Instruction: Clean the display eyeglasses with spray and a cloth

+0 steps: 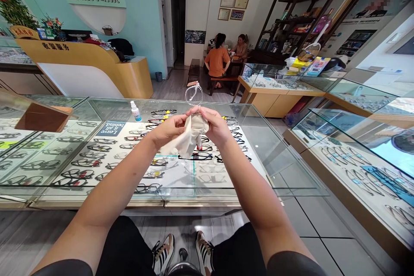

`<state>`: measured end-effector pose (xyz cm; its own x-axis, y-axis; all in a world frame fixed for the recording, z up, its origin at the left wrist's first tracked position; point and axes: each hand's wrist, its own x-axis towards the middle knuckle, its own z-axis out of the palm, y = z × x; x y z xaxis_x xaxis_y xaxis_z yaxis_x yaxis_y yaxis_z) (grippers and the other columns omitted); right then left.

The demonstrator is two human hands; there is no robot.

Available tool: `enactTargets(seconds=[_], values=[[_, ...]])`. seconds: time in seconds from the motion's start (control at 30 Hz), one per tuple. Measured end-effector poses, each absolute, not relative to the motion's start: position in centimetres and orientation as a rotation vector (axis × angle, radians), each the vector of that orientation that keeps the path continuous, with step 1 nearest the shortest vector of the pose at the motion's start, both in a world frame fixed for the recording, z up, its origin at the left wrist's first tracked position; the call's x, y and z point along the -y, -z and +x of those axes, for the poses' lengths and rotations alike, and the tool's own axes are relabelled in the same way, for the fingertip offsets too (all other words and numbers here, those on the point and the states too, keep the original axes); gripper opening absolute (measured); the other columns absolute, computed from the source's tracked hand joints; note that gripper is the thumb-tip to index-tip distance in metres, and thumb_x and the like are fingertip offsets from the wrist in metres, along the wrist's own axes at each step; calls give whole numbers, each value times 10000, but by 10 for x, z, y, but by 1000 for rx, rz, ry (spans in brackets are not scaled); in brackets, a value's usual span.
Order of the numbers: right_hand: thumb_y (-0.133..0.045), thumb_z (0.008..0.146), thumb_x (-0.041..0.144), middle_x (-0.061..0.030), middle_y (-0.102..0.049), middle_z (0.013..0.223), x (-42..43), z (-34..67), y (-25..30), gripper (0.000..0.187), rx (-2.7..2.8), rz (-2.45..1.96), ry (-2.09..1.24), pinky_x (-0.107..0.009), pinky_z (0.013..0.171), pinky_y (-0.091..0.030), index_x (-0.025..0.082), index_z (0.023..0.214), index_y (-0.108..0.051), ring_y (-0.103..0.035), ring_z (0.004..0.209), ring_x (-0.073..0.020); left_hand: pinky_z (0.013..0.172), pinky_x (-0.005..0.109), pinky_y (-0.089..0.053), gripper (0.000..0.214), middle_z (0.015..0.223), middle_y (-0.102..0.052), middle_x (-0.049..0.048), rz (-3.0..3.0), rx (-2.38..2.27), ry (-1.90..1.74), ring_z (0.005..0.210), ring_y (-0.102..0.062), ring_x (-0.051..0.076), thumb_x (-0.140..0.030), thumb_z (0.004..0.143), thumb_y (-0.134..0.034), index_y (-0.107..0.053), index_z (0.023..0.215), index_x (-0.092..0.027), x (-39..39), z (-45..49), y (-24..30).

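Note:
Over the glass counter, both of my hands are together around a pair of eyeglasses [194,95] with a thin rim and a small tag on it. One round lens sticks up above my fingers, while the other is hidden behind the hands and fabric. A cream cleaning cloth [186,137] hangs down between the hands and is bunched against the glasses. My left hand [173,128] is closed on the cloth, thumb and fingers pinching it. My right hand [216,126] is closed at the glasses' lower side, with cloth under its fingers; its exact grip is partly hidden.
A glass display counter [258,146] holds rows of eyeglass frames under its top. On it stands a white spray bottle [136,111]; a brown mirror or stand [43,114] is at left. More showcases [352,155] are at right. People sit at a table far back.

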<state>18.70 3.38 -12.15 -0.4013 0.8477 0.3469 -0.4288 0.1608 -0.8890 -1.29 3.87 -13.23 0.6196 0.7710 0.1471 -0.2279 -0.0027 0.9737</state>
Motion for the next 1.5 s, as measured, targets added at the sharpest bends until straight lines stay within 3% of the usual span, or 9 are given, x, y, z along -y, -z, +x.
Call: enactTargets(seconds=[0.4, 0.6, 0.8, 0.97, 1.13, 1.33, 1.5], values=[[-871, 837, 644, -62, -848, 1184, -32, 179, 128, 463, 1268, -507, -1420, -336, 809, -599, 249, 1076, -854, -748, 921, -225, 624, 258, -506, 732, 810, -747, 21, 1371, -669, -1130, 651, -658, 151, -671, 648, -1032, -733, 1066, -149, -21, 16, 132], [-795, 909, 698, -69, -822, 1341, -31, 174, 130, 495, 1403, -503, -1311, -404, 1012, -590, 261, 1128, -876, -737, 1202, -297, 622, 242, -446, 664, 752, -685, -6, 1390, -676, -1330, 645, -578, 119, -678, 664, -1020, -712, 931, -154, -17, 20, 130], [-719, 999, 657, -48, -807, 1393, -31, 172, 133, 453, 1517, -491, -1190, -461, 1227, -479, 294, 1207, -891, -667, 1367, -308, 600, 252, -396, 654, 716, -642, -15, 1363, -705, -1467, 617, -514, 113, -773, 755, -920, -713, 904, -172, -18, 23, 133], [-754, 952, 704, -51, -817, 1341, -32, 171, 133, 471, 1477, -536, -1137, -472, 1266, -456, 289, 1121, -901, -666, 1362, -308, 548, 263, -339, 722, 647, -573, -13, 1422, -729, -1427, 573, -442, 106, -873, 788, -824, -634, 741, -178, -24, 20, 133], [-784, 962, 633, -56, -782, 1381, -35, 178, 129, 360, 1406, -455, -1154, -484, 1316, -420, 306, 1059, -900, -622, 1469, -314, 559, 271, -371, 744, 673, -621, 14, 1430, -744, -1448, 605, -499, 126, -897, 805, -787, -678, 735, -165, -36, 11, 136], [-753, 971, 687, -61, -658, 1531, -39, 190, 126, 412, 1610, -504, -1054, -499, 1379, -337, 307, 1017, -905, -513, 1586, -326, 594, 285, -471, 683, 695, -708, 44, 1316, -748, -1529, 685, -678, 187, -843, 844, -806, -758, 848, -162, -47, -3, 135], [-716, 1023, 635, -39, -613, 1582, -39, 192, 128, 368, 1718, -485, -1038, -464, 1399, -269, 323, 1033, -911, -446, 1633, -305, 557, 281, -503, 665, 668, -712, 44, 1265, -736, -1511, 645, -700, 188, -828, 861, -803, -750, 844, -165, -45, -8, 124]])
